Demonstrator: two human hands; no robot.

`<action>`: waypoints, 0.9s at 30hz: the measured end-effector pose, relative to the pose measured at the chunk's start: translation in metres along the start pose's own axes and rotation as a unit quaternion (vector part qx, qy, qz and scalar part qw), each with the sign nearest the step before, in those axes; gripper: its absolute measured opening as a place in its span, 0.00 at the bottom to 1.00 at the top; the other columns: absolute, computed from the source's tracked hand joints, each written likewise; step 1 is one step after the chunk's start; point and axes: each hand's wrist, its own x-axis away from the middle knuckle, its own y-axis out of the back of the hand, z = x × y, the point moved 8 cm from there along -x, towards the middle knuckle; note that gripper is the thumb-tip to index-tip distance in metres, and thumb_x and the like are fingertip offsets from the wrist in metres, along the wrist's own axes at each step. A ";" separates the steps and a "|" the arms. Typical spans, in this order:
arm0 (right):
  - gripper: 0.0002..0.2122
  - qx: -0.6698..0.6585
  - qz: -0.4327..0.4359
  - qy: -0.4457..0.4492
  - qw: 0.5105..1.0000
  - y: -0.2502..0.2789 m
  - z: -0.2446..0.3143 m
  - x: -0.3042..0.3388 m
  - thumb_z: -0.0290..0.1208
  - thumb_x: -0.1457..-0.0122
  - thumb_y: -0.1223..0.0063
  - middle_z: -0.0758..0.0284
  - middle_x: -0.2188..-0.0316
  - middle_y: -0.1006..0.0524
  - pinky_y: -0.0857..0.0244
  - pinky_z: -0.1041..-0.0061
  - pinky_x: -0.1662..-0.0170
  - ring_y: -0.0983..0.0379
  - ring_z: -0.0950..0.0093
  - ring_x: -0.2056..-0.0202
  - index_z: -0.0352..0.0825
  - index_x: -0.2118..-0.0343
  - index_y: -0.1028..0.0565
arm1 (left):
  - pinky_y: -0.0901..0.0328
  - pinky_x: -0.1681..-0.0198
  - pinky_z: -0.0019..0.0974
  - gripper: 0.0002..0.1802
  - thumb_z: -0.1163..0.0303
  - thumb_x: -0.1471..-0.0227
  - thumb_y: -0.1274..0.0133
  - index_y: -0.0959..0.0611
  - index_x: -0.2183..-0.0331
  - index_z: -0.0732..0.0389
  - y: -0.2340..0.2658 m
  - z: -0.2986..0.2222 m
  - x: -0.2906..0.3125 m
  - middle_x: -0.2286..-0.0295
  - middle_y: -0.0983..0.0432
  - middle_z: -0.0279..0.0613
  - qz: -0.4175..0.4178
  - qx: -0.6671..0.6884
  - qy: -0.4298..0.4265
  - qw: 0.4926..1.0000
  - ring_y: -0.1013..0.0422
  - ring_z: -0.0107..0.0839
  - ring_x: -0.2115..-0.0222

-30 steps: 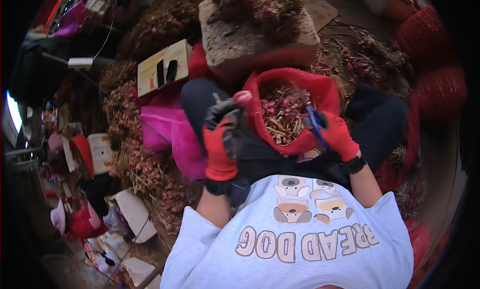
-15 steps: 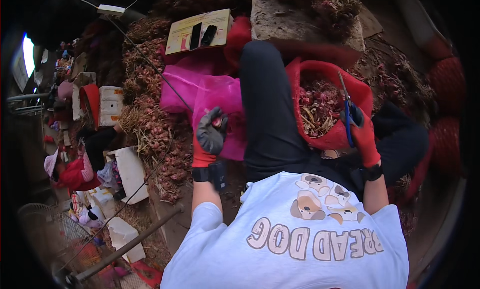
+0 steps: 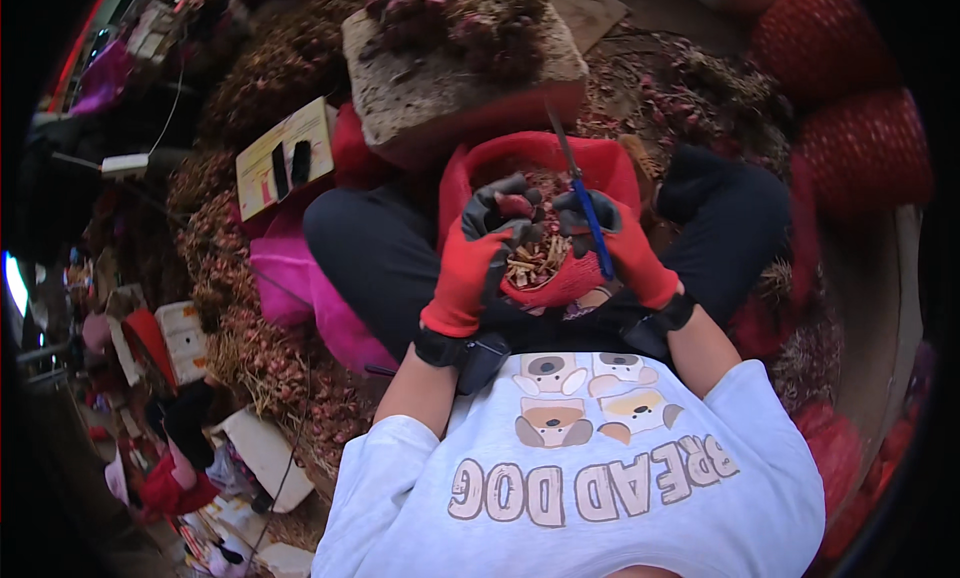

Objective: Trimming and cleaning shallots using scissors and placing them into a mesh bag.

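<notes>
Left hand (image 3: 478, 263) grips shallot (image 3: 517, 206); right hand (image 3: 622, 246) holds scissors (image 3: 582, 200).

My left hand (image 3: 480, 263) came back from the pink bag (image 3: 300, 288) at my side, now up over the red basket (image 3: 545, 178) holding a shallot (image 3: 515, 206). My right hand (image 3: 615, 243) with the scissors (image 3: 580, 193) moved in to meet it.
</notes>
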 end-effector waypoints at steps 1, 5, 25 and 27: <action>0.15 0.013 0.000 0.022 1.000 0.003 -0.001 -0.001 0.25 0.49 0.46 0.67 0.64 0.25 0.36 0.79 0.55 0.29 0.79 0.61 0.30 0.58 0.30 | 0.35 0.54 0.32 0.26 0.81 0.51 0.55 0.36 0.48 0.65 -0.001 0.013 -0.005 0.57 0.31 0.45 -0.014 -0.013 0.001 1.000 0.32 0.30 0.58; 0.15 0.065 -0.043 0.022 0.997 0.015 -0.009 -0.006 0.27 0.49 0.44 0.67 0.65 0.25 0.35 0.81 0.59 0.28 0.79 0.63 0.30 0.58 0.29 | 0.34 0.59 0.28 0.18 0.78 0.50 0.53 0.30 0.54 0.66 0.007 0.050 -0.010 0.62 0.28 0.39 -0.053 -0.056 0.010 0.997 0.30 0.24 0.63; 0.18 -0.123 -0.162 -0.005 0.979 0.056 -0.014 0.000 0.39 0.45 0.49 0.69 0.74 0.29 0.36 0.85 0.75 0.31 0.82 0.77 0.29 0.59 0.31 | 0.35 0.60 0.39 0.18 0.61 0.57 0.43 0.22 0.64 0.60 0.053 0.029 -0.062 0.62 0.27 0.50 -0.076 -0.695 0.123 0.705 0.29 0.44 0.62; 0.17 -0.147 -0.152 0.018 0.977 0.056 -0.024 -0.001 0.38 0.45 0.48 0.70 0.72 0.29 0.35 0.85 0.74 0.30 0.82 0.75 0.29 0.59 0.30 | 0.34 0.63 0.40 0.19 0.58 0.58 0.43 0.21 0.66 0.60 0.066 0.059 -0.083 0.65 0.25 0.51 -0.075 -0.744 0.110 0.654 0.28 0.46 0.64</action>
